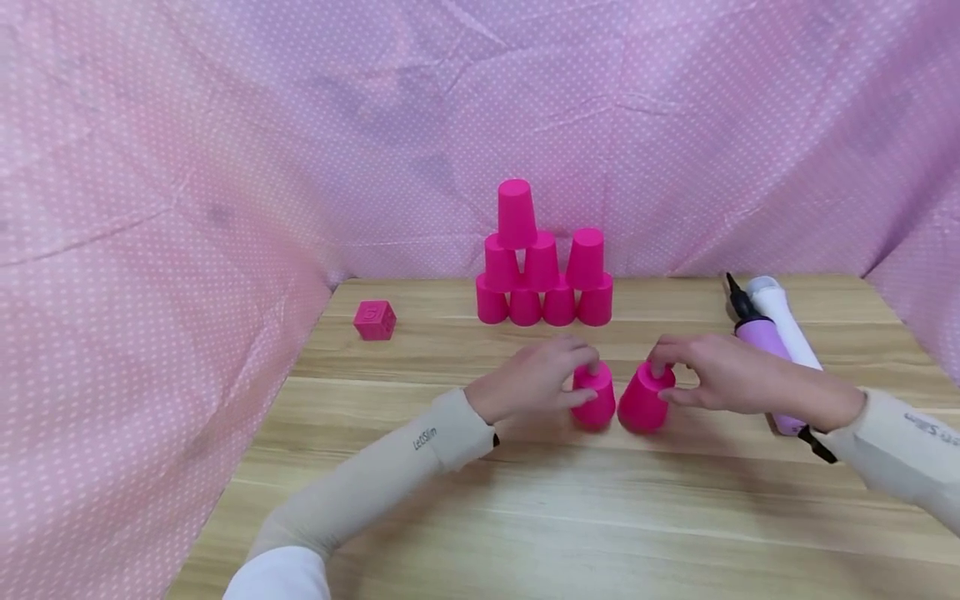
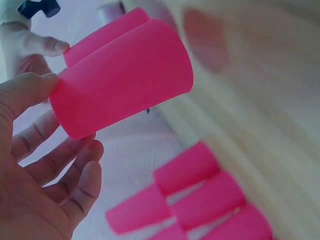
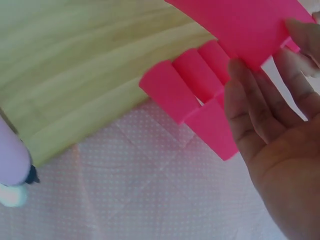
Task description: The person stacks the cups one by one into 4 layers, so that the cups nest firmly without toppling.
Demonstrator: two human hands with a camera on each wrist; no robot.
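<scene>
I am holding my left hand [image 1: 534, 379] on an upturned pink cup [image 1: 595, 396] near the middle of the wooden table [image 1: 570, 517], my fingertips and thumb curling round its closed top and pinching it; in the left wrist view this cup [image 2: 125, 75] is sitting between my thumb above and my loosely bent fingers [image 2: 75, 170] below. My right hand [image 1: 716, 375] is doing the same on a second pink cup [image 1: 645, 400] just to the right, fingers curling over its top and the thumb pressing its near side; this cup is tilting a little toward the first one, and the two are standing just beside each other, though I cannot tell whether they are touching. In the right wrist view my fingers [image 3: 260, 105] are lying round the cup [image 3: 250, 25] at the upper edge. Farther back, against the pink dotted cloth [image 1: 150, 250], a stack of pink cups [image 1: 543, 267] is standing in tiers, four along the bottom. A pink cube [image 1: 374, 320] is lying far to the left, well apart from the cups, and a lilac and white hand pump [image 1: 765, 333] is lying to the right, partly behind my right wrist
</scene>
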